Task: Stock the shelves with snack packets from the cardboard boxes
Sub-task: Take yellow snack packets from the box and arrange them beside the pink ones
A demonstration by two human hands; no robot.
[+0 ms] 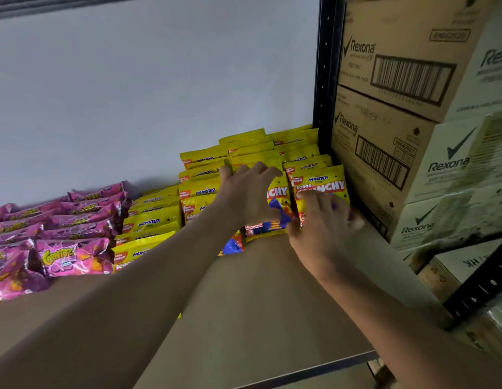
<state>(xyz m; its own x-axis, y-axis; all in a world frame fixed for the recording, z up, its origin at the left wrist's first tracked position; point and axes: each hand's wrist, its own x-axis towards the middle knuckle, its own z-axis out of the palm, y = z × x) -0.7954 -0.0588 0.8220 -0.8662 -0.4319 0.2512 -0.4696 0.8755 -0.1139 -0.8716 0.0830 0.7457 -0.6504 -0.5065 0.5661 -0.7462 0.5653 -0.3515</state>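
Left grip (248,192) was spread wide, fingers fanned out over the top edges of the middle row of yellow foil Monster snack packets (204,189), palm against the front packet of that row. So pretty much fully open, just resting on them, not clamped round anything. Right grip (324,226) was laid over the front yellow "Crunchy" packet (320,179) at the right-hand end, index finger stretched across the packet's face. That one was smeared with blur though, so honestly I couldn't tell whether it actually had hold of the packet or was only pressing on it.

Yellow packets stood upright in rows running back to the plain white wall (131,94), all sitting on the brown shelf board (258,293), and the right-most row was just beside the black metal shelf post (325,66). Left of them were rows of pink Corntoz snack packets (75,255), touching the yellow ones. On the far side of the post, brown cardboard Rexona boxes (390,80) were stacked, with white Rexona boxes (452,167) next to those.
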